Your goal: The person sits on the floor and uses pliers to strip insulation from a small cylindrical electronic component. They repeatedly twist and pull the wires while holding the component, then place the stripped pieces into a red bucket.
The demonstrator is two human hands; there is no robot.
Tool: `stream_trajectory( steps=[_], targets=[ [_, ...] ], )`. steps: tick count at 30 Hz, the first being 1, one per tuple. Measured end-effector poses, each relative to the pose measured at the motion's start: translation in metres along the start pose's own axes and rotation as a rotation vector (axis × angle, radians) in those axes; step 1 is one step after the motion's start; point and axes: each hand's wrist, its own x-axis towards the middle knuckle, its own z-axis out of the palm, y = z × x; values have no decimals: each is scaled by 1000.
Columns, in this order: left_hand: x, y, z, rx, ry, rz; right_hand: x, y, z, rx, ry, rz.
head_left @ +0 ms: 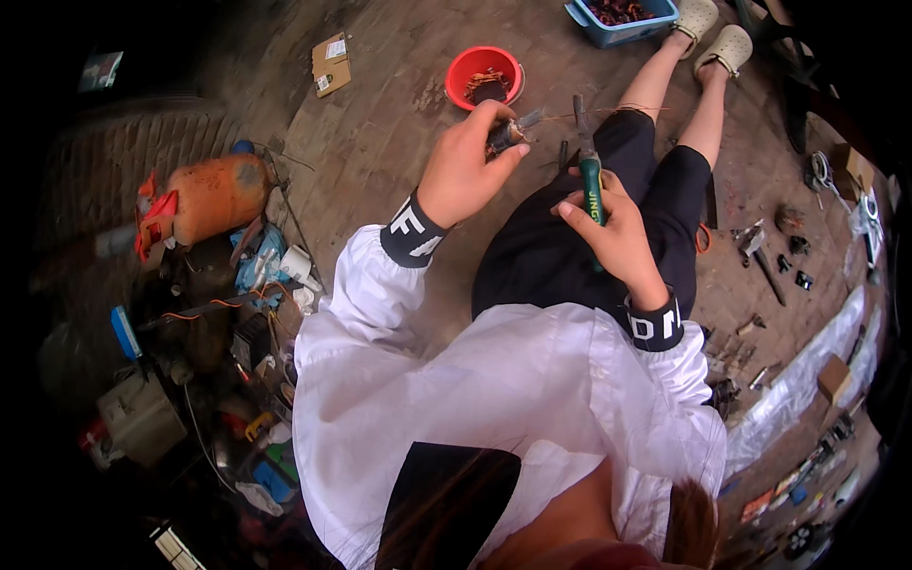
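My left hand [467,163] is closed around a small, dark cylindrical motor part [503,136] with a greyish metal end, its lower side covered by my fingers. From near this part a thin copper wire [627,109] stretches to the right, passing by the tool's shaft. My right hand [613,228] grips a green-handled screwdriver [591,180], its dark metal shaft pointing away from me. The shaft stands a short way right of the motor part. Both hands are held above my lap, over dark shorts [560,247].
Ahead stand a red bucket [458,90] with copper pieces and a blue basin [627,33] of copper-coloured scrap. An orange gas cylinder [218,195] lies at left among clutter. A hammer [760,261] and small metal parts lie at right. Cardboard [331,65] lies far left.
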Motion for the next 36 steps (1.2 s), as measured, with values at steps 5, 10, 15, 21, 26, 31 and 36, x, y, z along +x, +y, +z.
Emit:
stream_trajectory(
  steps=[5,10,15,21,26,31,36],
  targets=[
    [9,-4,12,-19,19,-2,-21,-13,-13,-78,-84,-72],
    [19,6,21,-17,-8,-9,-29,-16,-20,-81,-82,-80],
    [23,11,32,-33,-42,15,-34,-21,-25,-65,-43,-63],
    [31,23,44,42,-85,89,-46,-15,-37,-63,-16,-58],
    [29,41,56,173,-28,221,-57,-7,-44,-6,15,-87],
    [30,50,68,226,-52,258,-69,-2,-52,4,34,-107],
    [31,59,77,223,-83,265,-75,1,-57,49,70,-91]
  ],
)
